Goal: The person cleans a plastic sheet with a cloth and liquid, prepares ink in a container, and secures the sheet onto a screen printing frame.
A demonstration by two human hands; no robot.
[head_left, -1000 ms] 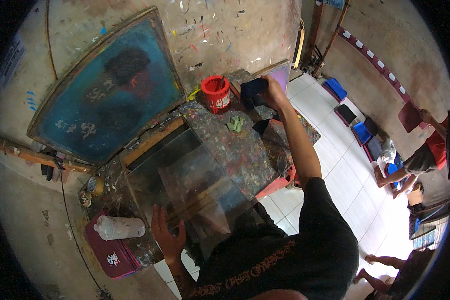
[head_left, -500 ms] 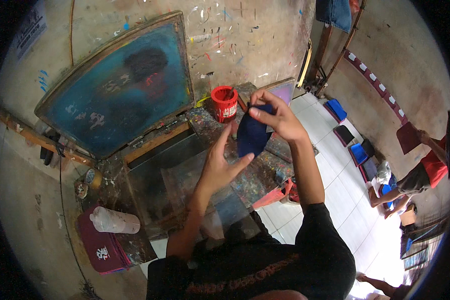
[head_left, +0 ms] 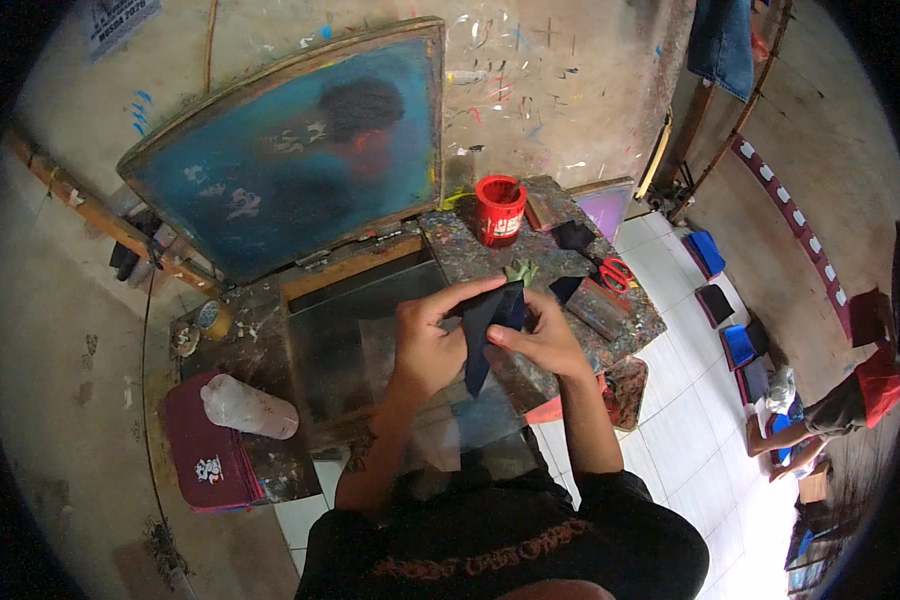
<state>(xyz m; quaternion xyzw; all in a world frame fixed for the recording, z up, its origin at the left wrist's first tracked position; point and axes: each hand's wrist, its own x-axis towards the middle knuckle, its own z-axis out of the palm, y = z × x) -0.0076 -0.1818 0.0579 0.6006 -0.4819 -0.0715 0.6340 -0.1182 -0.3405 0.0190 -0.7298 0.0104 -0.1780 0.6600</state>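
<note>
A folded, dark navy and black cloth piece (head_left: 480, 345) is held up in front of the person's body, above the near part of the paint-spattered worktop (head_left: 460, 240), its narrow end pointing down. The right hand (head_left: 545, 340) pinches its right side, thumb on the near face and fingers behind; the left hand (head_left: 432, 340) is closed about the left side with the index finger stretched along the top edge, its other fingertips partly hidden. Just behind the cloth, partly covered by it, a crumpled pale green scrap (head_left: 521, 270) lies on the worktop. Beyond stands a round red plastic tub (head_left: 500, 212), and to its right lie a small black cloth piece (head_left: 574, 236), a pair of red-handled scissors (head_left: 616, 275) and a flat, worn wooden block (head_left: 596, 308). The left forearm stands in front of a flat dark panel (head_left: 335, 315), hiding part of it; behind that panel a wood-framed, blue-stained printing screen (head_left: 280, 165) is tilted up near the wall. At the left, a cloudy plastic bottle (head_left: 250, 406) lies on its side, partly over a stack of maroon cloth pieces (head_left: 205, 435), with a yellowish tape roll (head_left: 213, 319) farther back. Well apart on the right, blue and black cloth items (head_left: 738, 345) lie on the white tiled floor (head_left: 670, 370) near a co-worker in red (head_left: 878, 385)
</note>
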